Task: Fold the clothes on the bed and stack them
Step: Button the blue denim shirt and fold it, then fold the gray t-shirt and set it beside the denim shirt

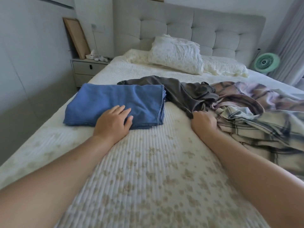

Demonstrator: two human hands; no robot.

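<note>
Three garments lay on the bed (148,170), whose quilted cover ran from the person's body toward the pillow (174,55) and headboard (205,28). Largest of the loose clothes was the plaid shirt (256,125), spread in a rumpled heap across the right side and reaching off the frame's edge. Beside it, toward the middle, the grey garment (185,91) sprawled unfolded, its long axis slanting from the far left, behind the blue piece, down to the near right, where its lower edge met the plaid cloth. The blue garment (115,104) sat well left of both, already folded into a flat rectangle with its long side running across the bed. The hands were well apart. The left hand (113,122) lay flat on the blue fold's near edge, fingers straight and relaxed, pressing rather than gripping. The right hand (203,121) was curled into a fist at the near end of the grey garment, just where it touched the plaid; it seemed to pinch the grey hem, though some plaid cloth may have been caught too. That hand was plainly nearer the unfolded clothes, so the next move would likely be a pull of the grey piece toward the bare quilt between the arms.
</note>
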